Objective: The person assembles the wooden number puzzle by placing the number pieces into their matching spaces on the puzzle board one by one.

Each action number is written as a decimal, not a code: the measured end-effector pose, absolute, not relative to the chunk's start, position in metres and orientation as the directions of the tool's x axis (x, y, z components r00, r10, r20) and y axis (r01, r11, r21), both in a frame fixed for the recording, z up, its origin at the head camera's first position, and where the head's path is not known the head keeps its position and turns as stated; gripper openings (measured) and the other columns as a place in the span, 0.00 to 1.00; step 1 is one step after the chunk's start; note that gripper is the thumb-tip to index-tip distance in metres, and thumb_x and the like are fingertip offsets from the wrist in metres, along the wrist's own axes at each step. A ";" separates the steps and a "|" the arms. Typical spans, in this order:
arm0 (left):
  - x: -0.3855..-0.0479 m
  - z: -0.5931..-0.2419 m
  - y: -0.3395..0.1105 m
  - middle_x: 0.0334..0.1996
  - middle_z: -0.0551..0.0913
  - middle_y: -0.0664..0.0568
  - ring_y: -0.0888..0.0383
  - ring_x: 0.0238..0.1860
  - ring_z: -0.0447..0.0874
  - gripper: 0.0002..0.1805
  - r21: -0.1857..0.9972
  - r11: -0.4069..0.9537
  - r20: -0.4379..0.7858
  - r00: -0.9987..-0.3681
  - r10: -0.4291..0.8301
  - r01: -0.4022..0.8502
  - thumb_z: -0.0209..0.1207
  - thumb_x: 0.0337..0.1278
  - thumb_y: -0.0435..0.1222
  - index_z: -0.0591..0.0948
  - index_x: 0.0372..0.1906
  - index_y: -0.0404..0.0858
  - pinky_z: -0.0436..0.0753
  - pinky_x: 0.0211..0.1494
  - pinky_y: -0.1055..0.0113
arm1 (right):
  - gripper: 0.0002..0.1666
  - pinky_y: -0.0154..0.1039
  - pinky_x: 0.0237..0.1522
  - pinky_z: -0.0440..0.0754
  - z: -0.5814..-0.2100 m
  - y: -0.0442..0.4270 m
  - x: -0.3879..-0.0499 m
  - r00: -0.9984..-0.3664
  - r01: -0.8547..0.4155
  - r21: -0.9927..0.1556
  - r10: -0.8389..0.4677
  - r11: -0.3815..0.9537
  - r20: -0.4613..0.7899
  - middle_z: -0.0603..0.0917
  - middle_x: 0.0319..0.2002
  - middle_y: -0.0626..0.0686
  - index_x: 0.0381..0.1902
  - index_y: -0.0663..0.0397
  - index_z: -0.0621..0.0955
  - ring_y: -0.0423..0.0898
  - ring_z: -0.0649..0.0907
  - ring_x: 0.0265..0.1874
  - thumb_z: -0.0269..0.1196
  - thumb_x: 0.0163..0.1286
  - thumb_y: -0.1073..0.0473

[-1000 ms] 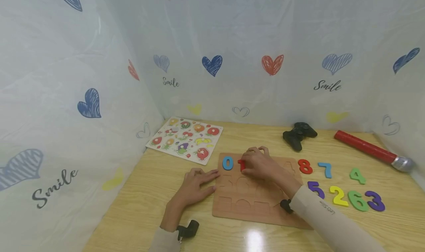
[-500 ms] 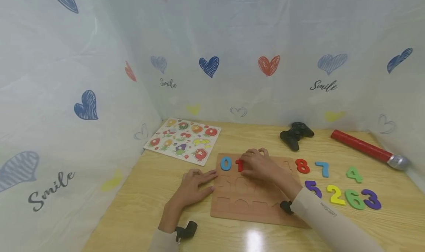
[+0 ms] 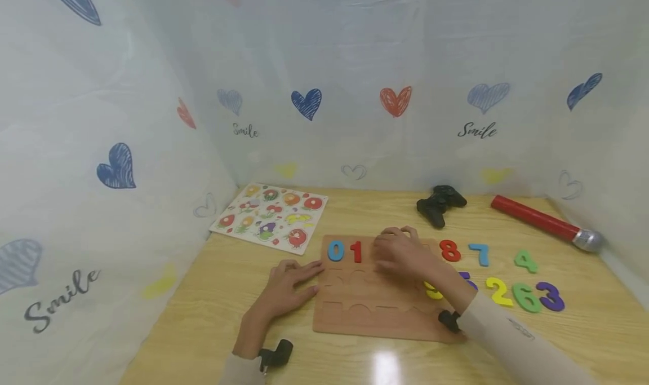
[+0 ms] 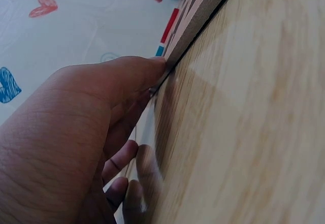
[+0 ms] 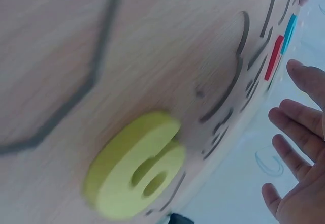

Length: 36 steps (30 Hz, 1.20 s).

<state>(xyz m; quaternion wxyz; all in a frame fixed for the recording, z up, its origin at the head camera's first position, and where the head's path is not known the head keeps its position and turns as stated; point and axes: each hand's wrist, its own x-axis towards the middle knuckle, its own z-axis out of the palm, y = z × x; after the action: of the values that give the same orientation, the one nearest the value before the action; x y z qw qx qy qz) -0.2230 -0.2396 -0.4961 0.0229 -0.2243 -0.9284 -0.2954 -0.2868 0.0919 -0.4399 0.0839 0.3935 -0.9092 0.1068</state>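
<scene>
A brown wooden number puzzle board [image 3: 380, 323] lies on the table. In its top row sit a blue 0 [image 3: 336, 251] and a red 1 [image 3: 356, 252]. My left hand [image 3: 286, 288] touches the board's left edge with thumb and fingertips; the left wrist view shows the thumb [image 4: 137, 74] against that edge. Over the top row, just right of the 1, hovers my right hand [image 3: 403, 254], its fingers loosely bent around nothing. A yellow 9 [image 5: 134, 168] lies on the board's right part, partly hidden by the right forearm in the head view.
Right of the board lie a red 8 [image 3: 449, 251], blue 7 [image 3: 479, 254], green 4 [image 3: 525, 261], yellow 2 [image 3: 499, 292], green 6 [image 3: 526, 297] and purple 3 [image 3: 550, 296]. Behind are a fruit puzzle [image 3: 271, 216], black game controller [image 3: 440, 206] and red toy microphone [image 3: 537, 216].
My right hand has let go of the red 1 and moved right along the board, uncovering it. The yellow 9 has come into view. My left hand stays at the edge; the head view has shifted.
</scene>
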 end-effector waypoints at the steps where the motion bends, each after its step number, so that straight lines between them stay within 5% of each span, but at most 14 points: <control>1: -0.223 -0.496 -0.240 0.70 0.70 0.65 0.53 0.59 0.62 0.26 0.537 0.726 0.177 -0.899 0.402 0.430 0.59 0.67 0.54 0.77 0.68 0.56 0.59 0.56 0.48 | 0.18 0.66 0.56 0.59 -0.439 0.095 -0.286 -0.673 -0.736 -0.123 -0.699 0.666 0.241 0.85 0.50 0.52 0.50 0.53 0.85 0.57 0.74 0.59 0.71 0.64 0.52; 25: -0.226 -0.499 -0.240 0.70 0.71 0.64 0.49 0.60 0.63 0.26 0.492 0.744 0.201 -0.890 0.408 0.452 0.60 0.66 0.52 0.77 0.68 0.55 0.60 0.57 0.44 | 0.19 0.67 0.55 0.60 -0.437 0.163 -0.255 -0.690 -0.701 -0.084 -0.644 0.708 0.330 0.86 0.48 0.49 0.50 0.52 0.86 0.56 0.75 0.57 0.73 0.62 0.53; 36: -0.226 -0.498 -0.239 0.69 0.73 0.62 0.48 0.59 0.64 0.26 0.499 0.735 0.209 -0.887 0.412 0.459 0.61 0.66 0.51 0.78 0.67 0.53 0.60 0.58 0.42 | 0.26 0.67 0.58 0.58 -0.432 0.182 -0.235 -0.768 -0.631 -0.152 -0.584 0.761 0.261 0.84 0.54 0.54 0.55 0.57 0.83 0.60 0.74 0.60 0.74 0.61 0.53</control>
<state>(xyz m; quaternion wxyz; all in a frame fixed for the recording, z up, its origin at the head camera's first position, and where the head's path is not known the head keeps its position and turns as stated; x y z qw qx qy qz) -0.2261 -0.2387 -0.4977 0.0425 -0.2341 -0.9305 -0.2786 -0.2347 0.1816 -0.4323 0.0994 0.3256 -0.9331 0.1164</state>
